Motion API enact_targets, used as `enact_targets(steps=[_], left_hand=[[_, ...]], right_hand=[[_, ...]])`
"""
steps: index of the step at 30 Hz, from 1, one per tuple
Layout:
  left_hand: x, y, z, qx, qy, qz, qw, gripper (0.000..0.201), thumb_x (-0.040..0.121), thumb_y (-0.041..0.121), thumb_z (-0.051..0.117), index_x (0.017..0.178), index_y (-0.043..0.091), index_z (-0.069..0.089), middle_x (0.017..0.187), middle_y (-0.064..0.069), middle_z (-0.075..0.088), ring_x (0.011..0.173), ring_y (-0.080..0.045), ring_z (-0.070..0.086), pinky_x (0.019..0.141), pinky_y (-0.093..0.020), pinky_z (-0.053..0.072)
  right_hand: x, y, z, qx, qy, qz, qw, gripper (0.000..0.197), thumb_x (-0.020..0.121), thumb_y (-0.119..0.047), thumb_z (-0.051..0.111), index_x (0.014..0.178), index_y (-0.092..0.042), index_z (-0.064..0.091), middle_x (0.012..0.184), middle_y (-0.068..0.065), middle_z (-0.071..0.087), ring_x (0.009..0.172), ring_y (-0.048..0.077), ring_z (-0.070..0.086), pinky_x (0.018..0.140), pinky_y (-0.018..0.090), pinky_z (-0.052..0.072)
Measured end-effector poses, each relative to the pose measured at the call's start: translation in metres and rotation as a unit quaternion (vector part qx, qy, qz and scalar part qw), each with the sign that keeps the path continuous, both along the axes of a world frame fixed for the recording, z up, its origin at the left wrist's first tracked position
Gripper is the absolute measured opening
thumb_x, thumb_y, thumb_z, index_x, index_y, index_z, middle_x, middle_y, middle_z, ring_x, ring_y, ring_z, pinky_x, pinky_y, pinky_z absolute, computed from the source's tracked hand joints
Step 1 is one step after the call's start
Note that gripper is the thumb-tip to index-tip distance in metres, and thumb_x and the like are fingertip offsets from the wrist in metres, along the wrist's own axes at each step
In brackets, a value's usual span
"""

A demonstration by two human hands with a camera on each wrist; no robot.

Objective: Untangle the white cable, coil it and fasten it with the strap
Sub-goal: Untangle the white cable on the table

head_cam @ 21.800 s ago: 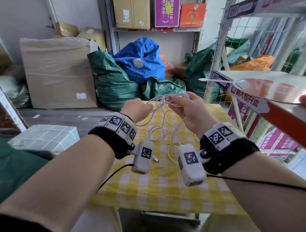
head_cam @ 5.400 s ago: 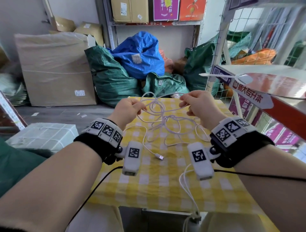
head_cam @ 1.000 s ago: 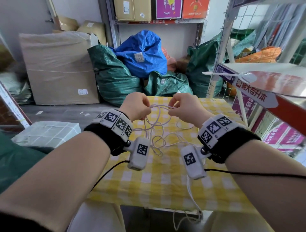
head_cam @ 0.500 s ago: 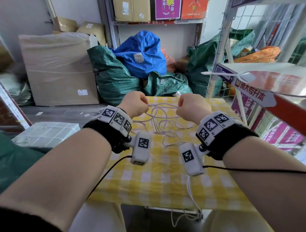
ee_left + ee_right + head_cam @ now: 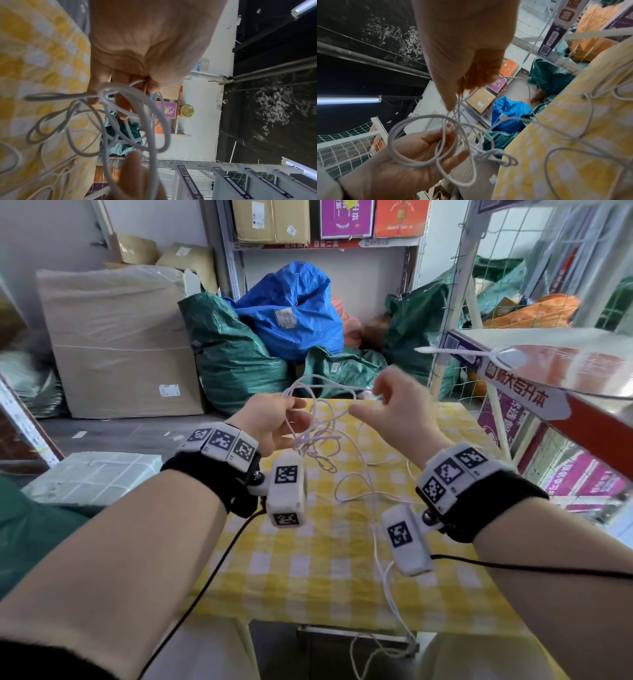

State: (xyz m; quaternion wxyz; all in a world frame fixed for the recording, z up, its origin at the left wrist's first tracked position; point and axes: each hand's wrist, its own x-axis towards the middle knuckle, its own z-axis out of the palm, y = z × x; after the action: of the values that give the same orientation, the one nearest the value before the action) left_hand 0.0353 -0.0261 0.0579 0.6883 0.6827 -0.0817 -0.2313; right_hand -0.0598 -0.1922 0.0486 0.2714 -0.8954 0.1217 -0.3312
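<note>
**White cable held in loops above the checked table**

The white cable [image 5: 313,436] is held up between both hands over the far half of a table covered with a yellow checked cloth [image 5: 318,573]. Several tangled loops are gathered in the left hand [image 5: 270,422], with the fingers [image 5: 120,102] curled through them. A strand is pinched by the right hand [image 5: 397,409] between thumb and curled fingertips, as shown in the right wrist view; the remaining fingers are spread loosely. The hands are kept near each other, not touching.

From the loops, slack is draped onto the cloth and one length is hung over the near table edge [image 5: 394,604], ending in a tangle below it. The strap cannot be made out.

The right side is bounded closely by a shelf rack [image 5: 561,378]; green and blue sacks [image 5: 291,309] are stacked just beyond the far edge.
</note>
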Motion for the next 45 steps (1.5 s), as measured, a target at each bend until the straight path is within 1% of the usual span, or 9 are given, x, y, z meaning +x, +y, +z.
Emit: enact_targets(steps=[5, 8, 13, 16, 21, 26, 35, 39, 45], left_hand=[[-0.008, -0.004, 0.003, -0.067, 0.044, -0.042, 0.996, 0.026, 0.103, 0.018, 0.031, 0.087, 0.008, 0.049, 0.048, -0.004, 0.057, 0.057, -0.023, 0.061, 0.055, -0.040, 0.055], [-0.011, -0.004, 0.005, -0.065, 0.030, -0.072, 0.995, 0.024, 0.102, 0.015, 0.031, 0.090, 0.007, 0.050, 0.054, -0.007, 0.055, 0.053, -0.025, 0.062, 0.053, -0.038, 0.057], [-0.013, -0.003, 0.000, 0.057, -0.060, -0.103, 0.991, 0.022, 0.101, 0.007, 0.032, 0.091, 0.011, 0.051, 0.068, -0.010, 0.051, 0.059, -0.024, 0.055, 0.064, -0.039, 0.053], [-0.017, -0.004, -0.004, 0.095, -0.094, -0.132, 0.982, 0.017, 0.099, 0.007, 0.039, 0.094, 0.013, 0.054, 0.068, -0.006, 0.051, 0.057, -0.018, 0.050, 0.062, -0.038, 0.054], [-0.017, -0.009, -0.003, 0.157, -0.167, -0.111, 0.967, 0.016, 0.097, 0.012, 0.046, 0.093, 0.012, 0.061, 0.066, -0.002, 0.046, 0.056, -0.014, 0.047, 0.052, -0.024, 0.049], [-0.011, -0.008, -0.008, 0.196, -0.217, -0.030, 0.956, 0.016, 0.086, 0.000, 0.045, 0.090, 0.011, 0.055, 0.065, -0.008, 0.061, 0.055, -0.021, 0.061, 0.057, -0.028, 0.048], [-0.005, -0.007, -0.012, 0.260, -0.325, 0.004, 0.909, 0.020, 0.073, -0.004, 0.061, 0.064, 0.014, 0.062, 0.064, -0.007, 0.061, 0.058, -0.024, 0.064, 0.064, -0.037, 0.060], [0.001, -0.002, -0.012, 0.286, -0.328, 0.052, 0.899, 0.019, 0.072, -0.001, 0.059, 0.063, 0.015, 0.060, 0.062, -0.003, 0.060, 0.068, -0.030, 0.069, 0.066, -0.040, 0.060], [0.023, 0.022, -0.015, 0.346, -0.336, 0.115, 0.868, 0.011, 0.074, 0.004, 0.060, 0.070, 0.009, 0.069, 0.077, -0.010, 0.068, 0.078, -0.031, 0.067, 0.074, -0.040, 0.058]], right_hand=[[0.007, 0.013, -0.011, 0.030, 0.242, 0.123, 0.962, 0.046, 0.070, -0.052, 0.076, 0.103, -0.022, 0.065, 0.092, -0.006, 0.063, 0.088, 0.012, 0.060, 0.069, 0.024, 0.044], [0.010, 0.017, -0.017, 0.118, 0.215, 0.153, 0.957, 0.042, 0.071, -0.052, 0.074, 0.100, -0.023, 0.068, 0.091, -0.004, 0.071, 0.090, 0.015, 0.066, 0.080, 0.035, 0.052], [0.004, 0.013, -0.004, 0.332, 0.147, 0.185, 0.913, 0.030, 0.081, -0.005, 0.068, 0.107, -0.018, 0.060, 0.092, 0.001, 0.069, 0.081, 0.016, 0.062, 0.084, 0.034, 0.050], [-0.002, 0.015, 0.003, 0.395, 0.155, 0.210, 0.881, 0.017, 0.086, -0.023, 0.068, 0.100, -0.019, 0.060, 0.089, 0.002, 0.066, 0.079, 0.017, 0.062, 0.083, 0.034, 0.050], [0.001, 0.020, 0.001, 0.361, 0.132, 0.127, 0.915, 0.013, 0.083, -0.011, 0.069, 0.081, -0.011, 0.056, 0.066, 0.004, 0.049, 0.052, 0.015, 0.050, 0.057, 0.030, 0.051], [0.006, 0.016, 0.000, 0.302, 0.128, 0.058, 0.943, 0.016, 0.079, -0.010, 0.066, 0.067, -0.014, 0.055, 0.057, -0.002, 0.036, 0.048, 0.013, 0.030, 0.043, 0.024, 0.028], [0.008, 0.013, -0.006, 0.193, 0.130, 0.019, 0.972, 0.017, 0.076, -0.019, 0.069, 0.065, -0.008, 0.061, 0.049, -0.003, 0.043, 0.047, 0.015, 0.039, 0.050, 0.025, 0.034], [0.005, 0.003, -0.008, 0.168, 0.110, -0.044, 0.979, 0.032, 0.077, -0.018, 0.056, 0.051, -0.013, 0.039, 0.050, 0.001, 0.032, 0.054, 0.021, 0.034, 0.053, 0.029, 0.028], [0.000, -0.015, -0.011, 0.106, 0.157, -0.071, 0.979, 0.015, 0.080, -0.021, 0.058, 0.069, -0.011, 0.059, 0.060, 0.001, 0.053, 0.061, 0.018, 0.050, 0.052, 0.024, 0.038]])
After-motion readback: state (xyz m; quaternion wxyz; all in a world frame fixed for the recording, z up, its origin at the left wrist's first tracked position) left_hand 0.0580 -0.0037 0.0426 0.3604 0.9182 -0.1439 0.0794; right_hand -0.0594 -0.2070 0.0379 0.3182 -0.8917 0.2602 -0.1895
